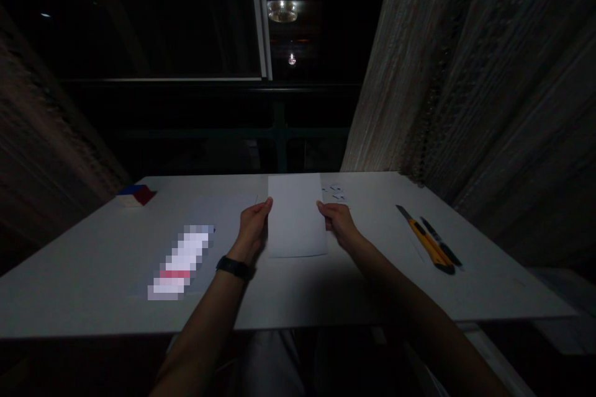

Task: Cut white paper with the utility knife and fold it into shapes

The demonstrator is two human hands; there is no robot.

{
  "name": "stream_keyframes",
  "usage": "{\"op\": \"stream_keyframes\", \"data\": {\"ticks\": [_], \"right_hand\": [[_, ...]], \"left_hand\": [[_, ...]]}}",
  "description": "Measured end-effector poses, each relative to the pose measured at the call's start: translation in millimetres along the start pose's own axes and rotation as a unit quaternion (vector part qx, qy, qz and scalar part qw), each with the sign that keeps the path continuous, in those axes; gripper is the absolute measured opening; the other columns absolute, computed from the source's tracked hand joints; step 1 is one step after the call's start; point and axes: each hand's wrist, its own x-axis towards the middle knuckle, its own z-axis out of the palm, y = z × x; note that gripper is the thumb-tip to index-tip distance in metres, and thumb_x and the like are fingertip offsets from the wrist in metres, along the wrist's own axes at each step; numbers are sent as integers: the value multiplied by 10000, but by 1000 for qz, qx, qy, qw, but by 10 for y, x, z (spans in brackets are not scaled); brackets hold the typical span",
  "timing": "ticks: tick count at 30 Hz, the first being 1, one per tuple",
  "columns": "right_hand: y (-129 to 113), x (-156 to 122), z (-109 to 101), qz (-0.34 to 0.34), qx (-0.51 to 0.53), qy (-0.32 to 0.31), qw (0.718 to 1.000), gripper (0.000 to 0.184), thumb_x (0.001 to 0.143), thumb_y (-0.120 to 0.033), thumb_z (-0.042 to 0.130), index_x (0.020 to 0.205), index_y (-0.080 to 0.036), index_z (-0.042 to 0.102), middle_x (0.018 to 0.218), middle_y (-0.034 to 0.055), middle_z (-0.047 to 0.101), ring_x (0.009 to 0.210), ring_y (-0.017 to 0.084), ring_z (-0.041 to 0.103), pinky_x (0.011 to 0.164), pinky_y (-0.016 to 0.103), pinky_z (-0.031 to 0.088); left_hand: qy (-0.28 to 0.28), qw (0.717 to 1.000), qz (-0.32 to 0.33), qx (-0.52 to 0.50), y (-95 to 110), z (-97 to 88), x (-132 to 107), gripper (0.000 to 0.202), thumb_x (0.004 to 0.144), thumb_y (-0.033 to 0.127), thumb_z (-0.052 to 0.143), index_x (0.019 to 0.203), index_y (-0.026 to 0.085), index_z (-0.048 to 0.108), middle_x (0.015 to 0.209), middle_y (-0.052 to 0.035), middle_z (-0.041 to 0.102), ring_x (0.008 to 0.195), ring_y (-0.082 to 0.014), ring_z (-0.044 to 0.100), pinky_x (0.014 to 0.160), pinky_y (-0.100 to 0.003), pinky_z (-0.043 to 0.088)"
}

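Curtains (470, 62) flank a dark, pale-framed window (162, 18) in a dimly lit room. Before it spreads a pale tabletop (84, 267). A plain white sheet of paper (297, 217) is held over its middle, long axis running away from the person, far short edge toward the window; whether it touches the surface cannot be told. A bright, pixelated rectangle (179, 260) lies slantwise to the left. The person's hands, left hand (254, 223) and right hand (339, 223), are closed in pinches on the sheet's opposite long edges, thumbs on top. At right, a yellow utility knife (424, 240), blade end pointing away from the person, lies just beside a dark pen (440, 240). A blue, red and pale block (133, 196) sits near the far left corner.
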Motion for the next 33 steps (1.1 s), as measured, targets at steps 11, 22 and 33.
{"op": "stream_keyframes", "data": {"ticks": [11, 22, 33], "right_hand": [[-13, 21, -23, -48, -3, 77, 996, 363, 570, -483, 685, 502, -149, 560, 414, -31, 492, 363, 81, 387, 364, 227, 293], [84, 18, -9, 24, -13, -110, 994, 381, 614, -480, 684, 587, -105, 623, 508, 58, 627, 429, 148, 582, 440, 273, 512], [116, 32, -28, 20, -19, -123, 992, 382, 659, -488, 657, 655, -106, 646, 515, 51, 630, 461, 147, 600, 483, 287, 538]], "left_hand": [[44, 997, -16, 61, 12, 48, -16, 323, 509, 290, 780, 738, 84, 683, 602, -43, 640, 502, -99, 541, 513, -228, 436], [86, 900, 190, 382, -78, -90, 109, 337, 783, 295, 527, 1055, 130, 639, 1040, -109, 654, 987, -253, 594, 856, -364, 433], [77, 906, 206, 362, -66, -73, 84, 342, 792, 301, 528, 1079, 142, 624, 1065, -99, 645, 1004, -234, 586, 883, -354, 429]]}}
